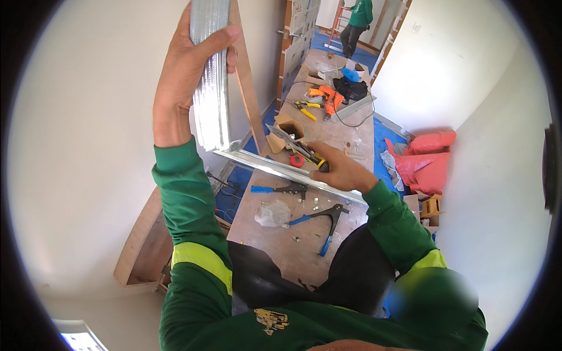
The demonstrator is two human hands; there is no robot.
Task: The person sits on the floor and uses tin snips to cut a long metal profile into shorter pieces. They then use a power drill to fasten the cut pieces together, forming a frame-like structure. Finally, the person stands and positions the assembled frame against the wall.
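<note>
My left hand (186, 79) is wrapped round the upright part of a shiny ribbed metal channel (212, 111) at the upper left. At its lower end the channel meets a thinner metal length (287, 170), which slants down to the right under my right forearm. Closed round the yellow-and-black handles of a pair of snips (291, 140) is my right hand (344, 168). The grey blades point up and left, above the slanting length and apart from the corner. Beside the blades, a red tape measure (297, 160) lies on the workbench (252, 225).
Two blue-handled hand riveters (333, 221) and a clear plastic bag (273, 213) lie close to me. Farther back are an open cardboard box (289, 124), yellow-handled pliers (305, 111) and an orange drill (332, 100). Red sacks (426, 161) stand right. Another person (356, 26) is by a ladder.
</note>
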